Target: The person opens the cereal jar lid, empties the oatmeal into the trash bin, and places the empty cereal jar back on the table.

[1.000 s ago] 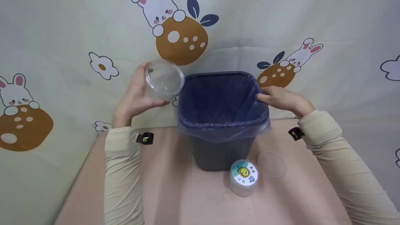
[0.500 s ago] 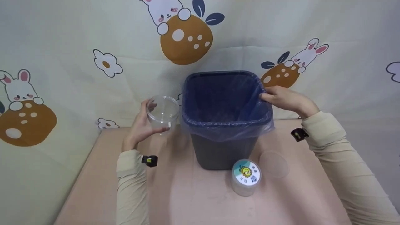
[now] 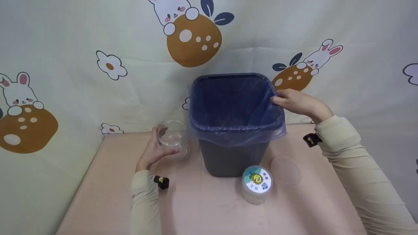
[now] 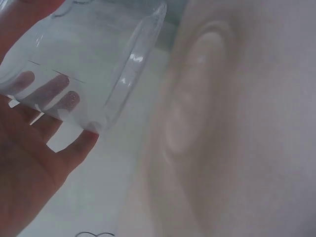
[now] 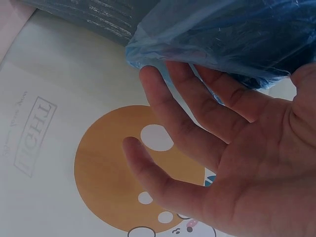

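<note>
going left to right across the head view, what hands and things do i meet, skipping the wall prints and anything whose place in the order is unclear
left hand → clear open jar → blue-lined bin → right hand

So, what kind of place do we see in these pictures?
Probably an indoor staged work area: a rabbit-print fabric backdrop hangs behind a pink tabletop, with a blue-lined wastebasket standing on it. The room beyond does not show.
</note>
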Demonstrator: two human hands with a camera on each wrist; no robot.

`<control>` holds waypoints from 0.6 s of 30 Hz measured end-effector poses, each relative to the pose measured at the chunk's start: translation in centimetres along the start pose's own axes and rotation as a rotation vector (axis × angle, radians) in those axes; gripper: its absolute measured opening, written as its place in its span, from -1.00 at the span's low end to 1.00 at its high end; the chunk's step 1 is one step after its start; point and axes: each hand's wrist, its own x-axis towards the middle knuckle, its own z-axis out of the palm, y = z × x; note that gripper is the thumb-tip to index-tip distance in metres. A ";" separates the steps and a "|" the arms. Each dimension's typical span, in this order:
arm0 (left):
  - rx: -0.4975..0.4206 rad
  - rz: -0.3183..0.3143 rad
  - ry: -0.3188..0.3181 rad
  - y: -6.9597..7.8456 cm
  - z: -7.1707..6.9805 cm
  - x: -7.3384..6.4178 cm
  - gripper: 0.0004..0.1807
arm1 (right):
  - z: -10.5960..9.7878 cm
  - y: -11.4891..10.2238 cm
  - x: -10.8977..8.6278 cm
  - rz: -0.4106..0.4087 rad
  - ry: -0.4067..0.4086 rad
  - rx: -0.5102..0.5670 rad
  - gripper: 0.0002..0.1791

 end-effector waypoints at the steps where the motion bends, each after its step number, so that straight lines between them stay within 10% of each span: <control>1: -0.004 -0.018 -0.007 -0.2 0.1 -0.1 0.22 | 0.0 0.0 0.0 0.001 0.002 0.000 -0.52; 18: -0.063 -0.179 -0.072 -2.4 0.4 -1.7 0.23 | 1.4 1.3 -0.1 0.015 0.148 0.143 -0.62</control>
